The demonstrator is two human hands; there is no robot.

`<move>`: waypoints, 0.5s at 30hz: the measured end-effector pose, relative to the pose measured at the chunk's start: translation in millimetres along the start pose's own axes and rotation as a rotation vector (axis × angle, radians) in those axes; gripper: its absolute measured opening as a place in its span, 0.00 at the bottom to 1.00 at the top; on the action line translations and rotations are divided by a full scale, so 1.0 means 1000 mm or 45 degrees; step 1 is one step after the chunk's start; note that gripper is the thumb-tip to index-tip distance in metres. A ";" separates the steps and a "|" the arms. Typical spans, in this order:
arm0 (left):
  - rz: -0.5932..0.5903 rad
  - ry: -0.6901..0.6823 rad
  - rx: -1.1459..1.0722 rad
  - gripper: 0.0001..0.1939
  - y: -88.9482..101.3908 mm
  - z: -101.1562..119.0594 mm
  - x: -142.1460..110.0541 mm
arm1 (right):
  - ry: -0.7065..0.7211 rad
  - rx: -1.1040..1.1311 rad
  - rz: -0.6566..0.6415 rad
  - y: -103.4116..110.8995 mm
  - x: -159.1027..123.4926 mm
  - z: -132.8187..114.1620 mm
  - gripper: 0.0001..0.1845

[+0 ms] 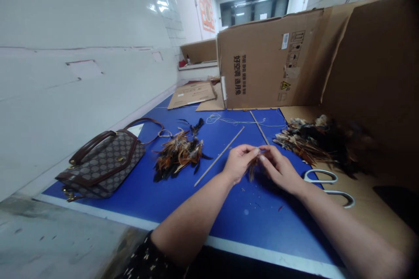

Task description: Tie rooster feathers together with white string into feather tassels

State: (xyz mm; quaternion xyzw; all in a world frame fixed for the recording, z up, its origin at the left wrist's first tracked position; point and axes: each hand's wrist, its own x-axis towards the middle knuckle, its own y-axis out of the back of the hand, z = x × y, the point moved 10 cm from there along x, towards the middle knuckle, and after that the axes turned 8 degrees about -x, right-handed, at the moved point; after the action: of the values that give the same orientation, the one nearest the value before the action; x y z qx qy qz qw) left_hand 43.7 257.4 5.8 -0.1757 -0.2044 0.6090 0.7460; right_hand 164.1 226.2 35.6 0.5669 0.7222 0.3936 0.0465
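Observation:
My left hand (238, 162) and my right hand (279, 168) meet over the blue table (183, 192), fingertips pinched together. Between them they hold a small bunch of brown feathers (252, 169) that hangs down under the fingers. A pile of orange and black feathers (179, 151) lies to the left of my hands. A larger heap of dark feathers (316, 139) lies to the right on cardboard. A thin stick (218, 156) lies slantwise just left of my left hand, and a second stick (259, 127) runs behind my hands.
A patterned brown handbag (103, 162) sits at the table's left end. Scissors (327, 183) lie on cardboard (369, 192) right of my right wrist. A big cardboard box (271, 63) stands behind. White thread (225, 119) curls near it. A white wall (72, 78) runs along the left.

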 end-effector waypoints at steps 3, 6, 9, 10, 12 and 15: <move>0.084 -0.057 0.014 0.16 0.007 0.005 0.001 | 0.025 -0.044 -0.044 -0.008 0.002 0.000 0.16; 0.104 -0.056 0.082 0.16 0.010 0.004 0.002 | 0.072 -0.145 -0.008 -0.006 0.003 0.002 0.14; 0.088 -0.073 0.178 0.16 0.010 0.004 0.003 | 0.106 -0.267 0.007 -0.003 0.002 0.004 0.15; 0.080 -0.078 0.195 0.15 0.009 0.004 0.004 | 0.112 -0.298 0.016 -0.002 0.002 0.004 0.15; 0.072 -0.080 0.192 0.15 0.009 0.003 0.004 | 0.122 -0.319 0.020 -0.002 0.002 0.003 0.15; 0.079 -0.052 0.107 0.16 0.009 0.001 0.003 | 0.142 -0.284 -0.003 -0.004 0.002 -0.001 0.15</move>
State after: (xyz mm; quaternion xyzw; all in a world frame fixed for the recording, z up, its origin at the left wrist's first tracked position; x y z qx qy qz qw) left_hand 36.8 262.4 2.1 -0.1381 -0.1883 0.6432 0.7292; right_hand 159.6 226.9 34.8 0.5346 0.6761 0.5022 0.0695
